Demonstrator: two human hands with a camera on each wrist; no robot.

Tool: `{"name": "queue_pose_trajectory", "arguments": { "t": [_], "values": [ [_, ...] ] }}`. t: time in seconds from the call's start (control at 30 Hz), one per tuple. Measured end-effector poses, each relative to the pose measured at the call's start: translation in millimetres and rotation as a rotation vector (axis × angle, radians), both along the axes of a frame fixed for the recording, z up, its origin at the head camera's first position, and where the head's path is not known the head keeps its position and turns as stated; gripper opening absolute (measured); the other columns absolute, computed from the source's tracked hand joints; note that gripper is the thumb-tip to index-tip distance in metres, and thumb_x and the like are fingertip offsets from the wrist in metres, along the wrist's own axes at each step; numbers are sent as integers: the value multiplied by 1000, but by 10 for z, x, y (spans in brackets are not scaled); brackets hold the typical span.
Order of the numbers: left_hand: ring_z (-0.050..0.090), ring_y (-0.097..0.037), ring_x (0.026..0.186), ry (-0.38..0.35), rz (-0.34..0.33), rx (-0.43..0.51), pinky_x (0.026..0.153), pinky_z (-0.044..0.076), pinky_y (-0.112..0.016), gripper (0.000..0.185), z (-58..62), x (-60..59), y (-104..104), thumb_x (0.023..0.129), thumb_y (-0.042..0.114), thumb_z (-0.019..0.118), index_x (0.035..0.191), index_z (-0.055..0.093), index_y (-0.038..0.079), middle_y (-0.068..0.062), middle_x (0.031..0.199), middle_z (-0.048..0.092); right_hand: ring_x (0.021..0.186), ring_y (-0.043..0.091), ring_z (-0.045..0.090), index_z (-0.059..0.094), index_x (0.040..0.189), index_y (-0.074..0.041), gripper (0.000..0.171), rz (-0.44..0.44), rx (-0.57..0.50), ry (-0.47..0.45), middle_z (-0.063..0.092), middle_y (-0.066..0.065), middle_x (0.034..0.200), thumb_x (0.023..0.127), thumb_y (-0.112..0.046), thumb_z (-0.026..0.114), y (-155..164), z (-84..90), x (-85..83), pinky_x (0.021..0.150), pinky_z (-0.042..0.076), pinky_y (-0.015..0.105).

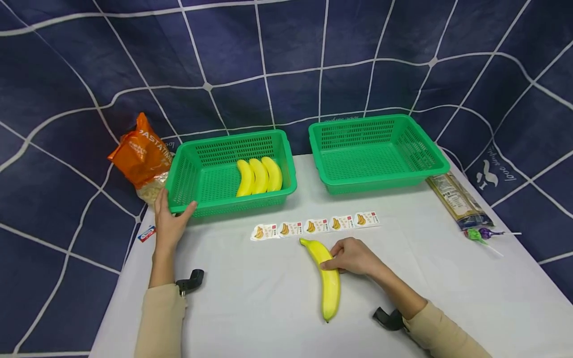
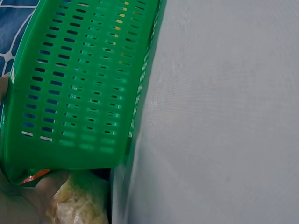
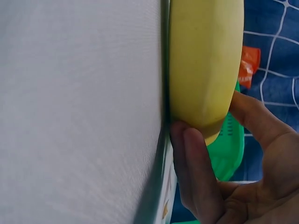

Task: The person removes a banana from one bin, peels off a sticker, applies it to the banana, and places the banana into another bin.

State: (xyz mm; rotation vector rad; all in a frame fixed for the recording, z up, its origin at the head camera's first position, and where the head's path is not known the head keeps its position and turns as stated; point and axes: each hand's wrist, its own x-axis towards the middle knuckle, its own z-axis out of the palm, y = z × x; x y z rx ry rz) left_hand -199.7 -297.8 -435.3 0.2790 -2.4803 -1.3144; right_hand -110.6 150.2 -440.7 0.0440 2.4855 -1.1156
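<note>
The right hand [image 1: 353, 256] has its grip closed round a loose banana [image 1: 328, 278] lying on the white-covered counter [image 1: 250, 308], just in front of a strip of five banana stickers [image 1: 315, 225] whose small print is too fine to read. In the right wrist view only the banana's flank shows, with fingers [image 3: 198, 177] under it and the thumb on the far side.

The left hand [image 1: 169, 221] holds the front left corner of the left green basket [image 1: 197, 171], thumb along the rim; its fingers outside the wall are hidden. Three bananas [image 1: 259, 175] lie side by side inside. The left wrist view shows little but slotted wall.

An orange bag [image 1: 141, 151] reading "PASTATINE" stands behind that basket, its lower part hidden. The right green basket [image 1: 380, 151] sits alongside. A pasta packet [image 1: 456, 201] with unreadable labelling and two lollipops [image 1: 481, 233] lie by the counter's right edge.
</note>
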Motion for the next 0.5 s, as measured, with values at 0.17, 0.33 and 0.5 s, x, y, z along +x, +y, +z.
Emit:
{"name": "queue_pose_trajectory", "arguments": {
  "t": [0.17, 0.33, 0.5],
  "values": [
    [12, -31, 151, -4, 13, -22, 121, 15, -56, 96, 36, 28, 6, 86, 40, 70, 158, 12, 13, -6, 165, 8, 57, 15, 59, 66, 88, -6, 44, -2, 26, 13, 63, 4, 65, 64, -34, 89, -30, 17, 14, 54, 45, 25],
    [17, -34, 149, 54, 106, -112, 120, 17, -58, 96, 158, 206, 93, 83, 45, 74, 156, 21, 11, -12, 162, 18, 58, 14, 59, 65, 89, -6, 44, -1, 41, 14, 63, 3, 66, 64, -35, 88, -49, 19, 25, 55, 45, 26],
    [30, -40, 142, 280, 98, -266, 115, 25, -61, 87, 338, 415, 296, 80, 33, 80, 150, 36, 6, -21, 152, 37, 60, 14, 59, 66, 90, -6, 45, 1, 66, 19, 63, 3, 67, 64, -36, 88, -52, 25, 33, 57, 44, 26]
  ]
}}
